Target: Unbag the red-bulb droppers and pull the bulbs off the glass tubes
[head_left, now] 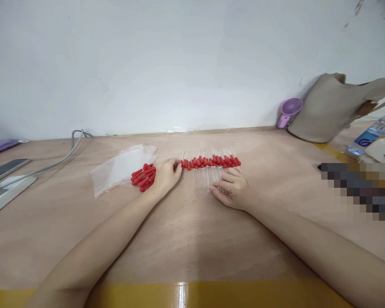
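A row of clear glass droppers with red rubber bulbs (211, 161) lies side by side on the tan table (186, 239). My left hand (165, 175) rests with curled fingers at the row's left end, touching the bulb there. A loose heap of red bulbs (143, 177) sits just left of that hand. My right hand (231, 188) lies on the glass tubes (205, 179) at the row's near side, fingers bent and pressed together against them.
Clear plastic zip bags (118, 169) lie left of the heap. A phone (4, 169), a power strip (6, 192) and grey cable (67, 156) are far left. A purple mini fan (288, 111), beige bag (330, 109) and water bottle (377, 130) stand far right by the wall.
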Available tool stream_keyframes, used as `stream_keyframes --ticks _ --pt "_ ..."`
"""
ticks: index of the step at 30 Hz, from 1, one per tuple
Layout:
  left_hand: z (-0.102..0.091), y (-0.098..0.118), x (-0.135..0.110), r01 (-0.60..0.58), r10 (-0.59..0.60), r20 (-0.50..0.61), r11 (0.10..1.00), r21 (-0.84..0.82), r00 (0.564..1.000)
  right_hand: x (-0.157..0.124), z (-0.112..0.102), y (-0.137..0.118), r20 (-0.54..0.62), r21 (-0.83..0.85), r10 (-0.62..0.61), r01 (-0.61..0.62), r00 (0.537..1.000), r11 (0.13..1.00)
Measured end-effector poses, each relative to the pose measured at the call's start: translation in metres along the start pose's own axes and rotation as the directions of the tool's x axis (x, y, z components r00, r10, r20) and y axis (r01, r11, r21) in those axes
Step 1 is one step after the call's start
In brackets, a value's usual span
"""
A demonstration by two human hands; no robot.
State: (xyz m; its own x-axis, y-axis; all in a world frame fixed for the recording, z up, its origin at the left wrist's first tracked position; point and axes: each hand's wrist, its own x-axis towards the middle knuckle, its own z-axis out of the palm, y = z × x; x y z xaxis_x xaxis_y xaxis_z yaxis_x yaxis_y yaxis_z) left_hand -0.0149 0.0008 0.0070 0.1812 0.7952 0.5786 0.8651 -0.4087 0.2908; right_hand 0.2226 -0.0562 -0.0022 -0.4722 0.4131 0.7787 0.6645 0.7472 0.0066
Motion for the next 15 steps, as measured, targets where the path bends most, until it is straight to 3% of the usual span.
stream_keyframes --ticks 10,13,15 --pt "-0.002 0.002 0.000 0.080 -0.105 -0.117 0.976 -0.204 0.988 -0.004 0.003 0.004 -0.002 -0.003 0.014 -0.014 1.000 1.000" --pt "-0.009 0.006 -0.009 0.075 -0.128 -0.171 0.955 -0.287 0.977 -0.004 0.001 0.005 -0.055 0.004 0.033 -0.033 0.998 0.999" --pt "-0.016 0.009 -0.022 0.017 -0.081 -0.201 0.953 -0.303 0.976 -0.002 -0.001 0.004 -0.120 0.015 0.066 -0.065 0.991 0.998"
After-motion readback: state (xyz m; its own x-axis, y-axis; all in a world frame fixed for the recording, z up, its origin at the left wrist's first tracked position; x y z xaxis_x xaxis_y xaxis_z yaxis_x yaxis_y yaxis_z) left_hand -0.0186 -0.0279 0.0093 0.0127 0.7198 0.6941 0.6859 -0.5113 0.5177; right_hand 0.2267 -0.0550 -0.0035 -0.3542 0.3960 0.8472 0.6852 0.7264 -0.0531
